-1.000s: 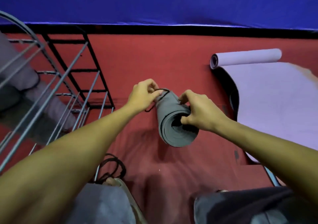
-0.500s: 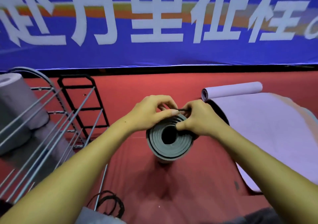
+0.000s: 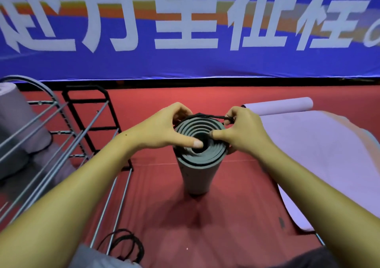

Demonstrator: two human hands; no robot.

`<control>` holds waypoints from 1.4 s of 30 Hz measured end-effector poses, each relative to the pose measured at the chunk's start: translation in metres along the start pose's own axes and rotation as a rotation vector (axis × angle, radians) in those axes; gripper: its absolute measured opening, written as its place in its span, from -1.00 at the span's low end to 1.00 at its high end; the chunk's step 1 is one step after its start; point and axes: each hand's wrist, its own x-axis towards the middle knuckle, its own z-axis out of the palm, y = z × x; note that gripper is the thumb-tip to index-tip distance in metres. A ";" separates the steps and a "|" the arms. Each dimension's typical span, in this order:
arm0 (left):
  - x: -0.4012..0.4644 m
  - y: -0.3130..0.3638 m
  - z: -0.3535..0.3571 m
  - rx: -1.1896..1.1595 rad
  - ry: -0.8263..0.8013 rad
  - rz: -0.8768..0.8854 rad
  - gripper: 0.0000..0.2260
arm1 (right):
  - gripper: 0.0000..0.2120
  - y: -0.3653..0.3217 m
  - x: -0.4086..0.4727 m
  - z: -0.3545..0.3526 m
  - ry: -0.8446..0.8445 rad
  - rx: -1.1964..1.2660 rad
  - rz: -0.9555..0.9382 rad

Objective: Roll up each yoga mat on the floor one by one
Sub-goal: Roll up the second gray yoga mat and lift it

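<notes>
A rolled grey-green yoga mat point(image 3: 195, 175) stands on end on the red floor, its spiral top facing me. My left hand point(image 3: 164, 130) grips the roll's top left rim, thumb lying across the spiral. My right hand point(image 3: 242, 130) pinches a thin black strap point(image 3: 207, 116) stretched over the far rim, with its thumb pressed on the spiral. A lilac mat point(image 3: 320, 154) lies on the floor at right, mostly flat, with its far end curled into a small roll point(image 3: 283, 105).
A metal rack point(image 3: 67, 144) stands at left and holds rolled grey mats point(image 3: 18, 123). A coil of black straps point(image 3: 125, 245) lies on the floor near its foot. A blue banner point(image 3: 185, 62) with white characters covers the wall behind.
The roll went from tilted on its side to upright on the floor. My hands moved apart on its top, and the right hand pulled the strap out to the right.
</notes>
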 end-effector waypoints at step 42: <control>0.026 -0.048 0.052 0.037 0.682 0.167 -0.43 | -0.84 0.053 0.009 0.014 -0.230 0.827 0.030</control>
